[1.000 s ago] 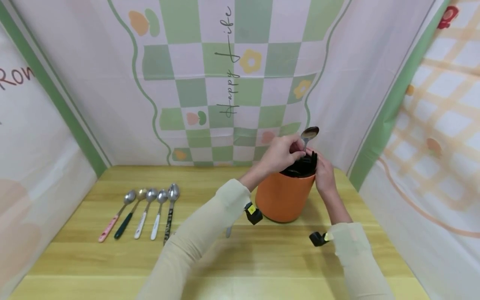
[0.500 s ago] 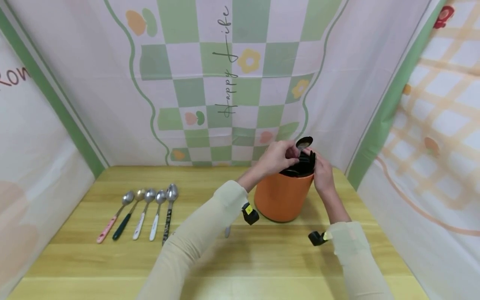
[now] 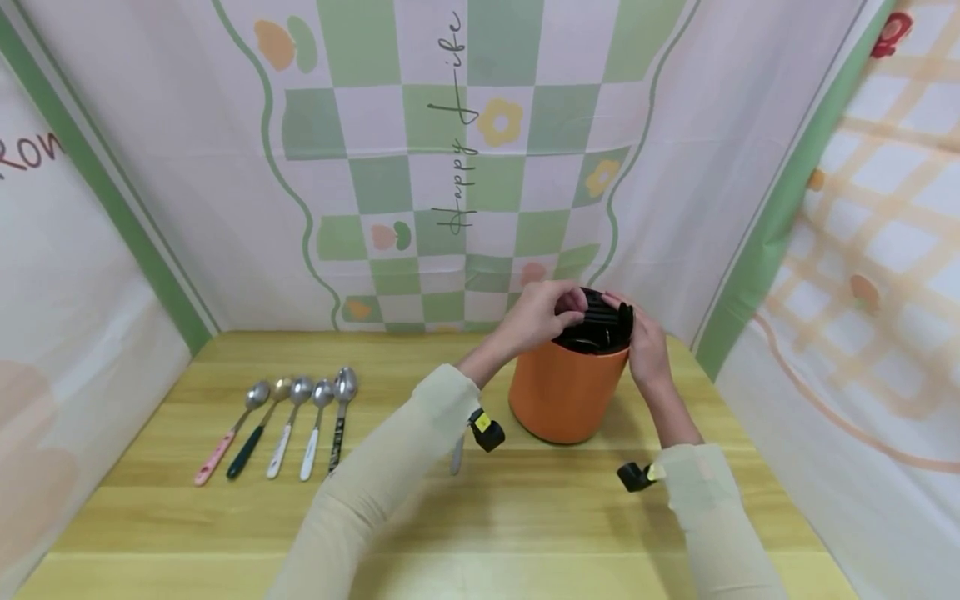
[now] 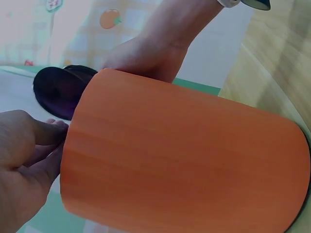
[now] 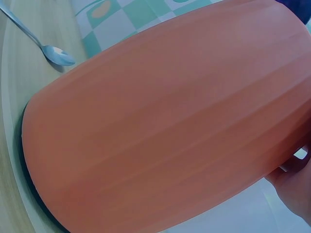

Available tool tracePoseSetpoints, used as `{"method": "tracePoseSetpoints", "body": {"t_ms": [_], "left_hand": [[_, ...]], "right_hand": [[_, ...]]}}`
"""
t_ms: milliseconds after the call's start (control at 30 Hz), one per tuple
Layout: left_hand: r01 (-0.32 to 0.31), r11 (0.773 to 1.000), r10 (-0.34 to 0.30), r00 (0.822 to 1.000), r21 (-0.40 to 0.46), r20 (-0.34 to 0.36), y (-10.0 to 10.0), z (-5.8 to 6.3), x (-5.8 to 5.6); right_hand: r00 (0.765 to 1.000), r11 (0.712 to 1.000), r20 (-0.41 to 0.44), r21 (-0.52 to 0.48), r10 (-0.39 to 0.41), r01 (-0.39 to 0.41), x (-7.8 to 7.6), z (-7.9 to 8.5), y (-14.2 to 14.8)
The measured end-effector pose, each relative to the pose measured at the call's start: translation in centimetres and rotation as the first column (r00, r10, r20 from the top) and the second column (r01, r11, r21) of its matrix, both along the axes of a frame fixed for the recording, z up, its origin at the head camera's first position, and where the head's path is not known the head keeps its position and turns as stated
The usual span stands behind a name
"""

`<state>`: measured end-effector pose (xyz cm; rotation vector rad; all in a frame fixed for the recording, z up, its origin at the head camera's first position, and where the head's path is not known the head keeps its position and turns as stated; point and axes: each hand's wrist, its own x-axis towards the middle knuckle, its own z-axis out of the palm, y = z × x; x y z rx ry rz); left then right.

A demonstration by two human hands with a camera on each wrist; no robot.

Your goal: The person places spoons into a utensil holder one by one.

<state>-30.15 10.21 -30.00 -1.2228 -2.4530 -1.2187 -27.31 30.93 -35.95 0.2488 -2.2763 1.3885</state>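
Observation:
An orange bin with a black inside and a black lid stands upright on the table. My right hand is at its right rim, fingers behind the raised lid and thumb at the side, holding it. Over the left of the mouth is my left hand, its fingers loosely bent and nothing seen between them. The left wrist view has its fingertips beside the rim, partly hidden by the bin. Inside the bin a small glint shows; the rest is dark.
Several spoons with pink, dark green, white and black-patterned handles lie in a row on the wooden table at the left. Another metal spoon lies near the bin, mostly behind my left forearm in the head view. Patterned cloth walls surround the table.
The spoon my left hand pinched above the bin has gone down into it and out of sight. My left hand has drawn slightly left and down. My right hand has hardly moved.

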Motion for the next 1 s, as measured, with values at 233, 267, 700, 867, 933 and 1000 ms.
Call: {"method": "tracePoseSetpoints", "body": {"t_ms": [233,267,700,867,933,1000], "left_hand": [[-0.077,0.994,0.074,0.997,0.081,0.033,-2.4,-0.6,0.4],[-0.089,0.992,0.085,0.995,0.095,0.043,-2.8,-0.7,0.5],[-0.147,0.979,0.126,0.981,0.142,0.148,-6.1,-2.3,1.2],[-0.204,0.970,0.184,0.971,0.129,0.152,-7.1,-3.4,1.7],[-0.228,0.966,0.204,0.963,0.125,0.178,-7.5,-3.9,1.9],[-0.248,0.962,0.222,0.954,0.115,0.203,-8.0,-4.5,2.1]], "right_hand": [[1.000,1.000,-0.009,0.003,0.009,-0.008,-0.2,0.1,-0.1],[1.000,1.000,-0.012,0.008,0.008,-0.008,-0.2,0.1,-0.1],[1.000,1.000,-0.019,0.024,-0.015,0.015,-0.2,-0.1,-0.2],[1.000,1.000,-0.014,0.021,-0.020,0.020,-0.1,0.0,-0.2],[1.000,1.000,-0.012,0.021,-0.018,0.019,0.0,0.0,-0.2],[1.000,1.000,-0.014,0.024,-0.015,0.016,0.0,0.1,-0.2]]}}
